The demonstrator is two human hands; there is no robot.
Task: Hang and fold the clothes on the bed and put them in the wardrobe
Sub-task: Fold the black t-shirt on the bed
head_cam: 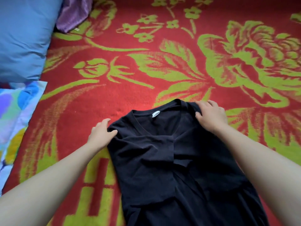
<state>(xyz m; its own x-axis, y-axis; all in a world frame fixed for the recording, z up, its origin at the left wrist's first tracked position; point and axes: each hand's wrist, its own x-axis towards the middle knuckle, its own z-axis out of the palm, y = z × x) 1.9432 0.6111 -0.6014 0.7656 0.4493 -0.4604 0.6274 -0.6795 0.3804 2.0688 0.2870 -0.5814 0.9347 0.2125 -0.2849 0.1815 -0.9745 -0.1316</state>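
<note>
Left hand point(101, 132): arm reaching forward, thumb and fingers pinching one shoulder of the black T-shirt point(171, 160). Right hand point(210, 115): fingers curling over the other shoulder, gripping cloth. The shirt is lying creased, collar away, on the red floral blanket point(114, 95). Bare blanket is stretching beyond the collar. A blue pillow point(24, 38) and purple cloth point(73, 13) are sitting well apart, far left.

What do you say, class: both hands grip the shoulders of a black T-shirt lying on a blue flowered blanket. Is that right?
Not quite. The head view shows that the blanket is red with yellow-green flowers, not blue. The rest stands: the left hand and the right hand grip the shoulders of the black T-shirt lying on it.
</note>
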